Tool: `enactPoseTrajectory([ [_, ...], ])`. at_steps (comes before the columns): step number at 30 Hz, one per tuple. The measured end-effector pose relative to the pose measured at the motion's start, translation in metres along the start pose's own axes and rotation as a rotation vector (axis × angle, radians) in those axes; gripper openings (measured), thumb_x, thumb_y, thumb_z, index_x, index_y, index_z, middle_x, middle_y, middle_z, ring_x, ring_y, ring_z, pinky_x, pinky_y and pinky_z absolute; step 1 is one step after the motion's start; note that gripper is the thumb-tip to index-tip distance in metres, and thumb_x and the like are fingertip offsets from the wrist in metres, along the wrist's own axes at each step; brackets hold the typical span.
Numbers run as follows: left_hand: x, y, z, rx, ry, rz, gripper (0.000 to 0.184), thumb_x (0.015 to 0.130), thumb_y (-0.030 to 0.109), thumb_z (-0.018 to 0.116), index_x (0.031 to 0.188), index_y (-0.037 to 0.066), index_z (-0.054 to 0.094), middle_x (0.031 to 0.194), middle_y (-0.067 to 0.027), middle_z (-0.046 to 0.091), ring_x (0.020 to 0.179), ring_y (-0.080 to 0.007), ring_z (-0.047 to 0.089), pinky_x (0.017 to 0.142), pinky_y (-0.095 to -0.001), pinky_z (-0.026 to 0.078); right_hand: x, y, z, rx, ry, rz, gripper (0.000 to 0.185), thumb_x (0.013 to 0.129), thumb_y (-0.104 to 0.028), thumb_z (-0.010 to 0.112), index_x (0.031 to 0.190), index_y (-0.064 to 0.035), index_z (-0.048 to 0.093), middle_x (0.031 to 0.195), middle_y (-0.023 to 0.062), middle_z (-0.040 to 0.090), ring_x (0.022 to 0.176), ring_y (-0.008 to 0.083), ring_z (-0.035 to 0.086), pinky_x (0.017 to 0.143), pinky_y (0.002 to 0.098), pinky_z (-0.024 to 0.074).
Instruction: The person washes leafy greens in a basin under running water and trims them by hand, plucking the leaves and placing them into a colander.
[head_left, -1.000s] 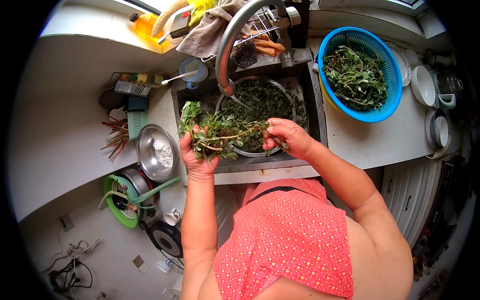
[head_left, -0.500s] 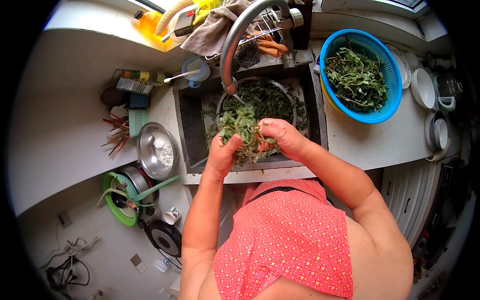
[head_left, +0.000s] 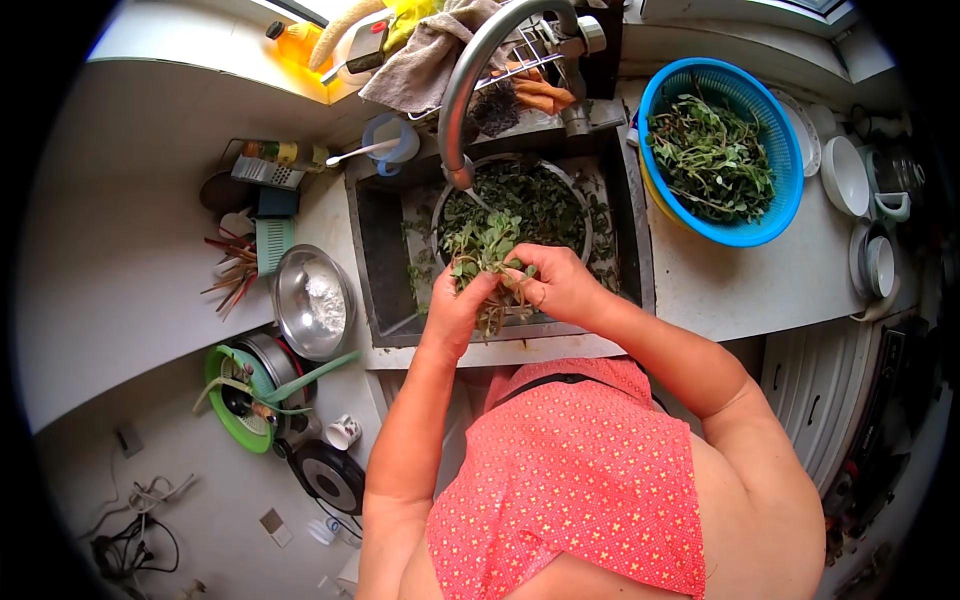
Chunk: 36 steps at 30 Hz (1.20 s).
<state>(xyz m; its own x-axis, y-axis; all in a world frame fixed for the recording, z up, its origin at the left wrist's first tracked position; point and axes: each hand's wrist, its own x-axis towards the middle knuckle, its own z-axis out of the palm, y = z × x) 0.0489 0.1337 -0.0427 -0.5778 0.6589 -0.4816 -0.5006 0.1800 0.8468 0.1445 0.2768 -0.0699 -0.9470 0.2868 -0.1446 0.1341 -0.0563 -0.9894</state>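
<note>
My left hand (head_left: 457,307) is closed around a bunch of leafy greens (head_left: 487,243) above the front part of the sink (head_left: 640,232). On the right side of the same bunch, my right hand (head_left: 553,288) pinches at the stems, its fingertips close to my left thumb. Below the bunch, a round basin (head_left: 588,225) in the sink holds more dark green leaves. The faucet (head_left: 455,130) arches over the basin, its spout just behind the greens. Loose leaves lie in the sink around the basin.
Right of the sink stands a blue colander (head_left: 783,205) heaped with greens, near white bowls (head_left: 846,178). A metal bowl (head_left: 290,335) with white powder sits left, close to the counter edge. Behind the sink are a grey cloth (head_left: 420,70) and a wire rack (head_left: 535,62).
My right hand has shifted slightly left and inward, its fingertips now nearer my left thumb. My left hand has moved a little to the right, with the greens still in it.
</note>
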Motion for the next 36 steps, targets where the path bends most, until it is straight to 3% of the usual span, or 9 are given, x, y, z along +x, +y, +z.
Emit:
enactPoseTrajectory([
  [2,0.000,0.001,-0.001,-0.009,0.000,0.019,0.035,0.086,0.025,0.066,0.110,0.004,0.056,0.101,-0.0033,0.061,0.088,-0.0107,0.058,0.078,-0.0259,0.047,0.000,-0.001,0.000,-0.083,0.019,-0.067,0.020,0.088,-0.021,0.062,0.091,-0.0010,0.062,0.069,0.0051,0.058,0.064,0.0073,0.053,0.059,0.0267,0.0472],
  [4,-0.001,0.004,-0.004,-0.064,-0.058,-0.071,0.033,0.086,0.023,0.066,0.111,0.004,0.055,0.101,-0.0032,0.061,0.089,-0.0107,0.057,0.079,-0.0261,0.047,0.000,-0.009,-0.002,-0.189,0.019,-0.068,0.019,0.083,-0.021,0.064,0.085,-0.0019,0.060,0.073,0.0182,0.060,0.063,0.0342,0.058,0.059,0.0359,0.0474],
  [14,0.003,-0.002,0.001,0.159,-0.010,0.017,0.026,0.085,0.015,0.061,0.107,0.003,0.057,0.097,-0.0026,0.062,0.085,-0.0117,0.059,0.078,-0.0267,0.048,-0.009,-0.002,-0.007,-0.388,-0.021,-0.186,0.021,0.077,-0.021,0.068,0.083,-0.0034,0.059,0.074,0.0160,0.062,0.072,0.0369,0.061,0.062,0.0410,0.0481],
  [17,0.005,-0.001,0.005,0.137,0.032,0.037,0.021,0.084,0.012,0.061,0.104,0.003,0.059,0.095,-0.0013,0.063,0.083,-0.0091,0.057,0.075,-0.0259,0.047,-0.018,0.001,-0.018,-0.359,-0.113,-0.223,0.030,0.080,-0.026,0.069,0.092,-0.0010,0.056,0.079,0.0178,0.059,0.076,0.0328,0.061,0.065,0.0392,0.0476],
  [20,0.006,0.003,0.011,0.210,-0.001,0.086,0.020,0.085,0.011,0.060,0.102,0.002,0.060,0.095,-0.0011,0.063,0.083,-0.0082,0.056,0.074,-0.0251,0.047,-0.033,0.008,-0.034,-0.270,-0.132,-0.214,0.046,0.074,-0.023,0.072,0.113,-0.0052,0.054,0.097,0.0171,0.061,0.087,0.0331,0.062,0.074,0.0385,0.0499],
  [23,0.006,0.023,0.038,0.313,-0.093,0.137,0.020,0.084,0.010,0.059,0.102,0.001,0.060,0.094,-0.0008,0.064,0.082,-0.0077,0.055,0.074,-0.0238,0.046,-0.057,0.023,-0.055,-0.100,-0.020,-0.106,0.074,0.071,-0.019,0.078,0.134,-0.0098,0.040,0.108,0.0094,0.056,0.090,0.0223,0.061,0.082,0.0340,0.0507],
  [30,0.028,0.096,0.143,0.174,-0.424,0.124,0.020,0.085,0.013,0.058,0.101,0.001,0.060,0.092,-0.0005,0.062,0.081,-0.0069,0.054,0.073,-0.0236,0.046,-0.109,0.054,-0.084,0.108,0.291,0.165,0.063,0.078,-0.012,0.072,0.132,-0.0065,0.040,0.101,0.0079,0.057,0.083,0.0124,0.058,0.075,0.0261,0.0498],
  [34,0.055,0.129,0.213,0.039,-0.538,0.004,0.034,0.085,0.026,0.060,0.109,0.003,0.056,0.092,-0.0074,0.063,0.079,-0.0141,0.061,0.068,-0.0281,0.051,-0.123,0.042,-0.083,0.153,0.396,0.099,0.052,0.082,-0.007,0.065,0.129,-0.0026,0.043,0.099,0.0056,0.055,0.083,0.0093,0.055,0.076,0.0234,0.0478],
  [36,0.093,0.119,0.233,-0.070,-0.738,-0.120,0.047,0.087,0.037,0.061,0.117,0.002,0.052,0.105,-0.0124,0.062,0.092,-0.0210,0.061,0.079,-0.0368,0.051,-0.127,0.049,-0.079,0.155,0.428,0.098,0.050,0.082,-0.006,0.065,0.128,-0.0026,0.044,0.099,0.0052,0.055,0.083,0.0089,0.055,0.076,0.0234,0.0477],
])
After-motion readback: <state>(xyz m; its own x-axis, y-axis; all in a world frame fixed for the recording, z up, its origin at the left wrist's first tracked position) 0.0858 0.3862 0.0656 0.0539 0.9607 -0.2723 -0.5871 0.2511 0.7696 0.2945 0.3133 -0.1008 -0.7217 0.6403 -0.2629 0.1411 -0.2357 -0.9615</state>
